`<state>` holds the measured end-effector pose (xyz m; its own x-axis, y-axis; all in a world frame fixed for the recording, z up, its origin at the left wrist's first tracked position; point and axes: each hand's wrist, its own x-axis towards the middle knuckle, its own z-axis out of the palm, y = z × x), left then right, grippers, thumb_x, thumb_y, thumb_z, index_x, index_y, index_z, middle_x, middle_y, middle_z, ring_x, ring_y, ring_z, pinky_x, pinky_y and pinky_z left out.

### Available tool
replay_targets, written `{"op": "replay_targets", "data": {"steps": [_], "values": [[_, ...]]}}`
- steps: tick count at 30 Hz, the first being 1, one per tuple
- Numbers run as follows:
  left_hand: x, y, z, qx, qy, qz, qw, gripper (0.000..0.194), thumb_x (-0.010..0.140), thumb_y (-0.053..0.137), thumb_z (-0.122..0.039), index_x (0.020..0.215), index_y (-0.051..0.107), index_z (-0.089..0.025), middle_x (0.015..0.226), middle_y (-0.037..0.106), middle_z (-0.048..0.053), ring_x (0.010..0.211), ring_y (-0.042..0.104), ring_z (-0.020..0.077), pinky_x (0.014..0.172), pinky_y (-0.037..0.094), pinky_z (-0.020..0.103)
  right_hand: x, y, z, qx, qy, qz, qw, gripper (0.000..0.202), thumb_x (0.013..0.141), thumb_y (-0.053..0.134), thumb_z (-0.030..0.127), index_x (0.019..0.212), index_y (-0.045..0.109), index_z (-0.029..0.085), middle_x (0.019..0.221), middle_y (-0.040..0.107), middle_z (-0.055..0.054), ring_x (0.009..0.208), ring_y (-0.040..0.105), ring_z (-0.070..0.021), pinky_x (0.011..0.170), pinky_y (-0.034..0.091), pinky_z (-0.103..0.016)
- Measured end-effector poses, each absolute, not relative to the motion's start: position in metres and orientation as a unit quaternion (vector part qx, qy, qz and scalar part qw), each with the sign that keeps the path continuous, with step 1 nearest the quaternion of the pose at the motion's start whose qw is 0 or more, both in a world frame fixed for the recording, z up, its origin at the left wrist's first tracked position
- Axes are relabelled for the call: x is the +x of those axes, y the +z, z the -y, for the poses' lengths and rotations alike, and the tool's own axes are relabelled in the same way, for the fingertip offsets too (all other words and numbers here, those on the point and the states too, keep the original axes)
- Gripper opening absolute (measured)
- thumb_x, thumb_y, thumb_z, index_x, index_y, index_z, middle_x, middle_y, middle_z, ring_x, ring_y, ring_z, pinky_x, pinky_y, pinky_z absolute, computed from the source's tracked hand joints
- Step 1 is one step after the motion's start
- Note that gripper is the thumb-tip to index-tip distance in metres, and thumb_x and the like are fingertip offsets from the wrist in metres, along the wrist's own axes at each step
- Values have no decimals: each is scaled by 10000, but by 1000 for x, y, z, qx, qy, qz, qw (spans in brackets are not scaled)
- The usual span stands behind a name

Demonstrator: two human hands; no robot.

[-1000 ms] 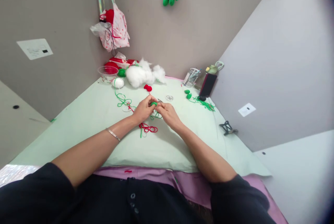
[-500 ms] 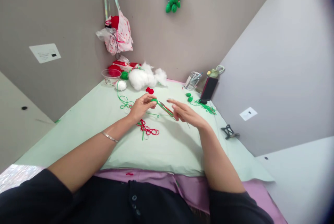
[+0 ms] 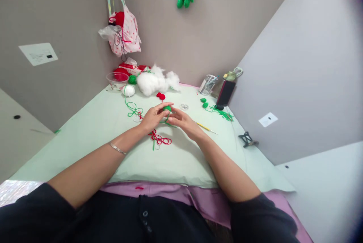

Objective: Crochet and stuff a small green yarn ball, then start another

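Centrally over the tabletop (image 3: 198, 163), the left hand (image 3: 152, 119) is pinching a green yarn piece (image 3: 167, 109) while the right hand (image 3: 185, 123), its grip unclear, is seemingly adjusting it, the next move probably needing steady support.

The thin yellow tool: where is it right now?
In the head view, the thin yellow tool lies on the pale green cloth, just right of the right hand, lower in the picture than the green strands.
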<state>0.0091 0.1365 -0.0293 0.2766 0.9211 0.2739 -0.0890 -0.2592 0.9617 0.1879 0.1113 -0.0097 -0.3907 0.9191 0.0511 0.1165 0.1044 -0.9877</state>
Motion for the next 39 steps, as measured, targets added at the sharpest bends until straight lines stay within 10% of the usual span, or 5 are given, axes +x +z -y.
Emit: {"op": "replay_targets", "data": {"steps": [5, 11, 23, 34, 39], "values": [[11, -33, -138, 603, 500, -323, 531, 359, 832, 704, -371, 1125, 605, -188, 942, 696, 32, 761, 642, 151, 775, 539, 321, 186, -16, -112, -423, 481, 664, 385, 379, 819, 718, 555, 818, 698, 177, 539, 559, 36, 526, 485, -120, 577, 425, -269], [15, -34, -137, 594, 496, -310, 552, 274, 859, 678, -373, 940, 475, -207, 819, 642, -14, 716, 673, 143, 739, 575, 329, 191, 1, -108, -405, 443, 631, 492, 338, 816, 714, 534, 723, 655, 214, 897, 672, -39, 855, 577, -172, 786, 474, -297], [26, -48, -138, 652, 470, -310, 508, 146, 843, 622, -189, 885, 489, -231, 698, 644, -45, 638, 611, 134, 645, 470, 260, 167, -4, -102, -381, 612, 497, 482, 437, 814, 693, 448, 602, 380, 229, 560, 376, 55, 553, 465, -113, 570, 419, -264], [10, -41, -151, 630, 512, -324, 485, 262, 763, 694, -220, 995, 572, -200, 829, 618, -31, 672, 579, 110, 671, 486, 257, 179, -21, -120, -464, 516, 539, 478, 338, 743, 738, 443, 899, 534, 222, 763, 652, 48, 494, 536, -81, 498, 384, -228], [14, -39, -145, 632, 485, -312, 518, 349, 744, 704, -221, 1083, 650, -164, 934, 689, 24, 764, 631, 144, 762, 513, 301, 183, -26, -124, -463, 494, 616, 403, 399, 782, 715, 541, 684, 590, 175, 570, 594, 25, 514, 490, -95, 530, 365, -243]]}}
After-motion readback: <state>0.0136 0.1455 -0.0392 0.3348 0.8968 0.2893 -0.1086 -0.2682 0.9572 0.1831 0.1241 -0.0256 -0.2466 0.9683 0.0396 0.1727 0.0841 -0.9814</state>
